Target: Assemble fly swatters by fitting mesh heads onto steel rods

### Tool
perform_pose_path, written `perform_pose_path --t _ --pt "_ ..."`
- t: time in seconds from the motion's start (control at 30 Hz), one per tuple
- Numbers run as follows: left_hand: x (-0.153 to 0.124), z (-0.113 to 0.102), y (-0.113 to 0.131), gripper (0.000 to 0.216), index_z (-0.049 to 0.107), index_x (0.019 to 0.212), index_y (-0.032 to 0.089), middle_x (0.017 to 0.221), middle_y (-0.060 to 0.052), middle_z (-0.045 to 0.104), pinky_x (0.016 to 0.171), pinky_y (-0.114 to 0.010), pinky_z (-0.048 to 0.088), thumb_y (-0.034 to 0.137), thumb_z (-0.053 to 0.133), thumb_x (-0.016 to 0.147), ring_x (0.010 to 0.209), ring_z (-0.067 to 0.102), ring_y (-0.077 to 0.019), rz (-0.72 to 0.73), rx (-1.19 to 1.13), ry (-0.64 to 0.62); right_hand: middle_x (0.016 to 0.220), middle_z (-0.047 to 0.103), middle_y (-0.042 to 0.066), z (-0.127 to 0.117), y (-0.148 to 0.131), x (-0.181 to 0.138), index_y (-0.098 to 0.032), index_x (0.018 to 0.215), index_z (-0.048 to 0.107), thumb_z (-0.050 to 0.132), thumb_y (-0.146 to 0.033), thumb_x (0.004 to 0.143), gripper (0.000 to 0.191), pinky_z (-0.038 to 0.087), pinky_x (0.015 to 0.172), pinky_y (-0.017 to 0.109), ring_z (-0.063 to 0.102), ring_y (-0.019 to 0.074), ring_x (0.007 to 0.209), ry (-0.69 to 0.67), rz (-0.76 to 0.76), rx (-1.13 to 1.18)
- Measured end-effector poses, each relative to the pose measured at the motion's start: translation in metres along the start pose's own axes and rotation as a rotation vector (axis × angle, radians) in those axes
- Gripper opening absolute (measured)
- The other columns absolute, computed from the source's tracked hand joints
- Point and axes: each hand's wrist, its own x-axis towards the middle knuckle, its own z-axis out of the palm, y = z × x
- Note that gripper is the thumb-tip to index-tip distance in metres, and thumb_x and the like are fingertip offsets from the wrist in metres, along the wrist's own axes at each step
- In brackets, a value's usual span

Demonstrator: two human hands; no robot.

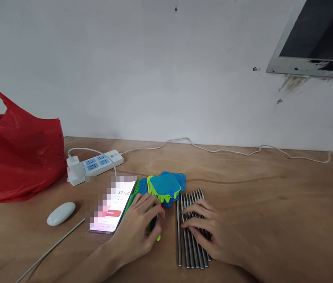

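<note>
My left hand (142, 222) rests over a pile of blue, green and yellow-green perforated plastic pieces (166, 184), which look like fly swatter heads. Its fingers are loosely bent and apart, and parts of the pieces beneath are hidden by it. On the right, several slim metal rods (191, 247) lie side by side, pointing away from me. My right hand (209, 228) lies across them with fingers spread, the fingertips touching the rods' upper sides. Neither hand visibly lifts anything.
A lit phone (122, 200), partly blurred out, lies left of my left hand. Further left are a white computer mouse (61, 214), a cable (51, 249) and a red plastic bag (21, 157). Behind stands a power strip (95, 165), its cord running along the wall.
</note>
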Motion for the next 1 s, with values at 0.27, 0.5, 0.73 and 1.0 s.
perform_pose_path --t 0.27,0.5,0.73,1.0 --pt "0.000 0.001 0.018 0.030 0.061 0.117 0.026 0.111 -0.006 0.061 0.095 -0.045 0.036 0.019 0.061 0.088 0.104 0.052 -0.0266 0.154 -0.060 -0.262 0.094 0.068 0.006 0.004 0.021 0.000 -0.022 0.092 0.065 0.048 -0.005 0.091 0.024 0.048 0.080 0.039 0.059 0.0228 0.090 0.254 0.123 0.032" --pt "0.001 0.001 0.019 0.011 0.062 0.100 0.022 0.096 -0.004 0.061 0.094 -0.043 0.037 0.019 0.056 0.092 0.097 0.052 -0.0238 0.133 -0.080 -0.319 0.089 0.068 0.005 0.004 0.027 -0.002 -0.023 0.090 0.065 0.048 -0.006 0.090 0.024 0.048 0.078 0.039 0.059 0.0230 0.087 0.300 0.194 0.035" --pt "-0.003 0.006 0.020 0.010 0.056 0.085 0.021 0.090 -0.002 0.056 0.096 -0.044 0.035 0.023 0.065 0.081 0.093 0.052 -0.0230 0.175 -0.064 -0.278 0.087 0.068 0.005 0.003 0.026 -0.001 -0.022 0.087 0.064 0.048 -0.009 0.091 0.021 0.047 0.076 0.038 0.060 0.0229 0.085 0.312 0.210 0.022" --pt "-0.004 0.010 0.027 0.014 0.049 0.085 0.021 0.083 -0.001 0.060 0.090 -0.042 0.037 0.013 0.058 0.077 0.085 0.051 -0.0218 0.108 -0.041 -0.220 0.085 0.069 0.005 0.003 0.027 -0.001 -0.023 0.087 0.065 0.048 -0.009 0.090 0.022 0.048 0.073 0.037 0.062 0.0227 0.083 0.329 0.206 0.011"
